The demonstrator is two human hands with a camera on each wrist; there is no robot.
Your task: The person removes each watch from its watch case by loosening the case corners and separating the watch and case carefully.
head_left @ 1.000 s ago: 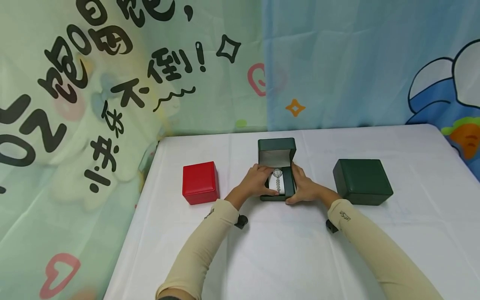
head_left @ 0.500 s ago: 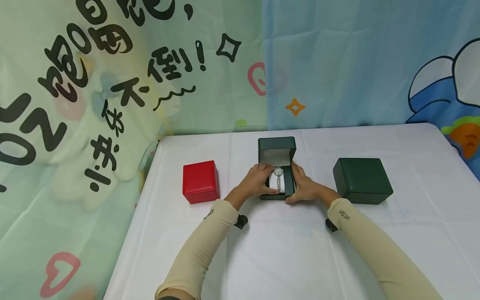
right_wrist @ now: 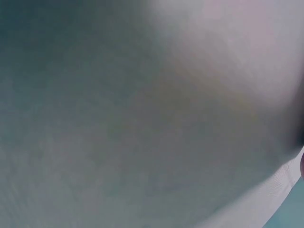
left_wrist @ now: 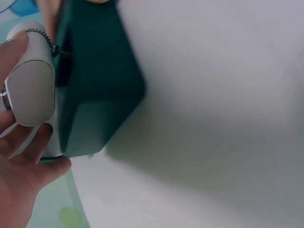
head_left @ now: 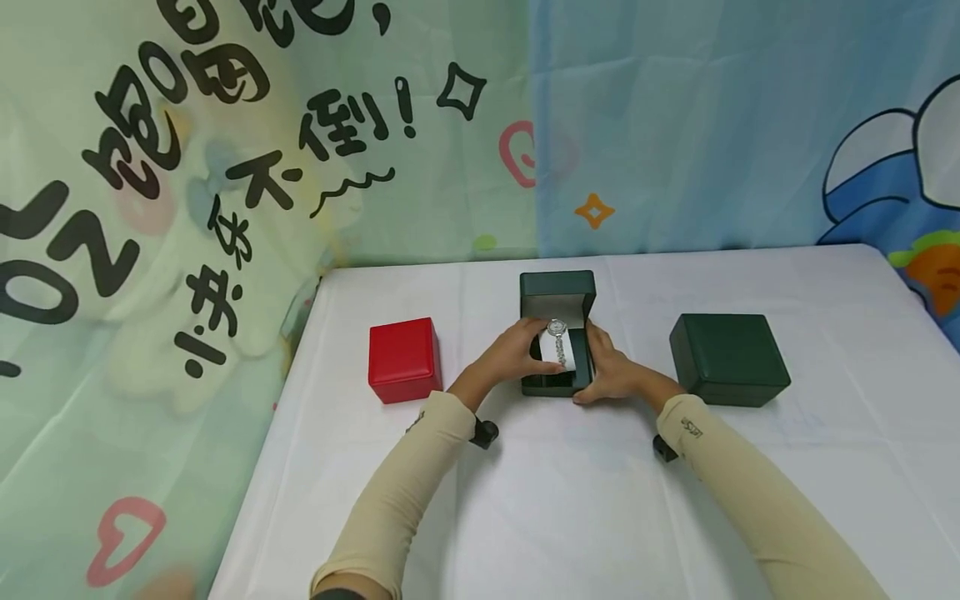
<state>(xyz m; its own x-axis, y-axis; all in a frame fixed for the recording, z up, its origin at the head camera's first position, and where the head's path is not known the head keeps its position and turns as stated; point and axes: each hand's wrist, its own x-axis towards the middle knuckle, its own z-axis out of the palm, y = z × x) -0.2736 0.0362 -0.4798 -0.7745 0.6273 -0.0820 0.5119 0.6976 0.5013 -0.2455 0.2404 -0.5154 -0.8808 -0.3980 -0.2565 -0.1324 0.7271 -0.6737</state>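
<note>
A silver bracelet watch (head_left: 558, 331) is wrapped round a white watch pillow (left_wrist: 33, 90). My left hand (head_left: 512, 352) pinches the pillow between thumb and fingers, and it sits raised and tilted over the open dark green watch box (head_left: 557, 285). My right hand (head_left: 611, 367) grips the box's right side, thumb at the front corner and fingers farther back. The box's lid stands up at the back, pale inside. In the left wrist view the box's green wall (left_wrist: 104, 52) is beside the pillow. The right wrist view is mostly blurred grey-green.
A closed red box (head_left: 402, 360) stands to the left on the white-covered table (head_left: 562, 500). To the right is a larger closed dark green box (head_left: 729, 360), close to my right forearm. A printed cloth (head_left: 420, 217) hangs behind the table.
The pillow with the watch has come up out of its seat in the box, held by my left hand. My right hand stays on the box's side.
</note>
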